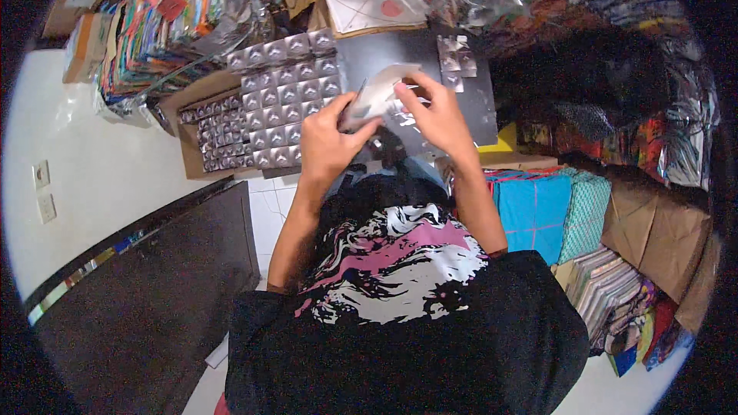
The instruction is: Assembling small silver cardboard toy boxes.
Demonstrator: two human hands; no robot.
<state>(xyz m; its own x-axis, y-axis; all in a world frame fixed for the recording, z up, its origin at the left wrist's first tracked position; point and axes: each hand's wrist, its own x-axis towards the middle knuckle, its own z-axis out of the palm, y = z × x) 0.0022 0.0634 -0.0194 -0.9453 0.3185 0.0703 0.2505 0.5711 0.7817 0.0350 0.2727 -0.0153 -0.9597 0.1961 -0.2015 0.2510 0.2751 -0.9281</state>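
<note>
while the left hand (329, 142) grasped a pale, thin, flat packet (375, 97) above the black, smooth tabletop (357, 54), the right hand (437, 117) pinched its right-hand edge. small, square grey pieces with pale motifs (290, 96) lay in rows at left, apparently set out; a loose cluster of similar pieces (467, 65) lay at right. handling of the packet was judged unfinished.

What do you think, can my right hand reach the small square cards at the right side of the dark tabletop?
Probably yes: the small square cards lie close beyond your right hand, with nothing visible between. That hand, though, is busy at the pale sheet that your left hand holds.
</note>
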